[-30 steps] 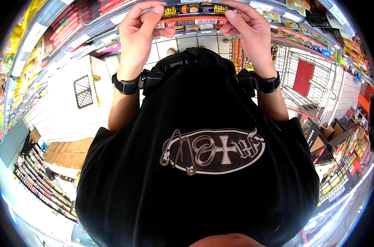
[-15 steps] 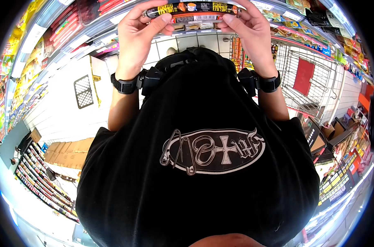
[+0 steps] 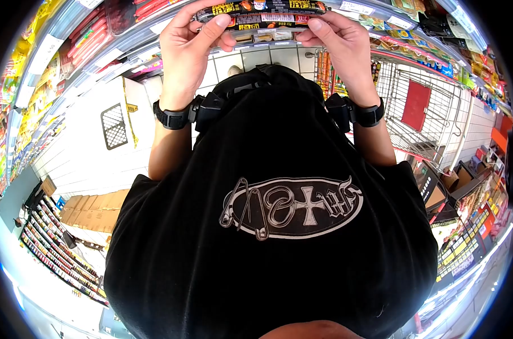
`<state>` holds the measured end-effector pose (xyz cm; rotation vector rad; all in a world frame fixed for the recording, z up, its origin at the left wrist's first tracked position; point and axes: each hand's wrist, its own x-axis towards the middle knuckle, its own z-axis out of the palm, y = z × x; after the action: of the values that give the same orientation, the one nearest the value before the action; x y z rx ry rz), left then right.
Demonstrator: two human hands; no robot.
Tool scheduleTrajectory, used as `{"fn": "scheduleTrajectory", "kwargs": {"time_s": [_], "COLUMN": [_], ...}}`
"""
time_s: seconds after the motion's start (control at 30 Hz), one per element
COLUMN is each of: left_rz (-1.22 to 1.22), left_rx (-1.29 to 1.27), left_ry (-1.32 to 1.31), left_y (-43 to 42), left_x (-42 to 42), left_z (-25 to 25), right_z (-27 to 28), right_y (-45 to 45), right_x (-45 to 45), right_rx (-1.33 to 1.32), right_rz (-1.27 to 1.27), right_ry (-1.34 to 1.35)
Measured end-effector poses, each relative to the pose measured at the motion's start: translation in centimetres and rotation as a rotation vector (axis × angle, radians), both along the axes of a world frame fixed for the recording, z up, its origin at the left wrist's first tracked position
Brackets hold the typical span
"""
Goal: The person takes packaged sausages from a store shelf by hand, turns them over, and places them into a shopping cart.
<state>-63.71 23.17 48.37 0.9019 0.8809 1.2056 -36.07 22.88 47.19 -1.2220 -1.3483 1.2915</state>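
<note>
A long sausage in a black wrapper with yellow lettering [image 3: 262, 8] is held level between my hands at the top of the view. My left hand [image 3: 189, 48] is closed on its left end, with the thumb across the front of the wrapper. On the right end, my right hand [image 3: 345, 48] grips with its thumb against the lower edge. A barcode and red print show on the side turned toward me. Some of my fingers are hidden behind the sausage or cut off by the frame's top edge.
Shelves with packaged sausages [image 3: 91, 37] and colourful snack bags rise in front and to both sides. A wire shopping cart with a red panel [image 3: 417, 106] stands at my right. Flattened cardboard [image 3: 95, 209] lies behind me on the left, near racks of small goods.
The sausage has been rolled in my fingers, so the barcode and red print now show on its lower front. My hands have barely shifted.
</note>
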Motion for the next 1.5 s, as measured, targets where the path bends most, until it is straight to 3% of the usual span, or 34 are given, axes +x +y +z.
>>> {"fn": "scheduleTrajectory", "kwargs": {"time_s": [0.6, 0.7, 0.77, 0.97, 1.1, 1.17, 1.27, 1.4, 1.5], "left_rz": [-0.038, -0.060, -0.042, -0.022, -0.038, -0.103, -0.100, -0.069, -0.150], "left_rx": [-0.010, 0.038, 0.031, 0.001, -0.015, 0.131, 0.123, 0.038, 0.132], "left_ry": [0.024, 0.018, 0.051, 0.137, 0.126, 0.122, 0.128, 0.130, 0.101], "left_y": [0.0, 0.2, 0.2, 0.2, 0.6, 1.3, 1.4, 0.8, 1.9], "left_x": [-0.4, -0.8, -0.7, -0.5, -1.2, -1.9, -1.9, -1.5, -2.6], "left_z": [-0.2, -1.4, -1.3, 0.2, -0.1, -1.1, -1.1, -0.2, -0.8], "right_z": [-0.2, -0.1, 0.7, 2.7, 2.8, 1.4, 0.6, 0.5, 0.1], "right_y": [-0.1, -0.1, -0.6, -0.9, -1.0, -1.0, -0.6, -0.8, -1.1], "right_x": [0.0, 0.1, -0.6, -2.9, -2.7, -2.0, -2.3, -2.0, -1.9], "right_rx": [-0.073, -0.121, -0.315, -0.079, -0.088, -0.091, 0.072, 0.018, -0.025], "right_rz": [-0.034, -0.032, -0.080, -0.048, -0.033, 0.016, -0.050, -0.034, -0.008], "right_ry": [-0.014, 0.023, 0.134, 0.207, 0.224, 0.027, 0.014, 0.014, 0.012]}}
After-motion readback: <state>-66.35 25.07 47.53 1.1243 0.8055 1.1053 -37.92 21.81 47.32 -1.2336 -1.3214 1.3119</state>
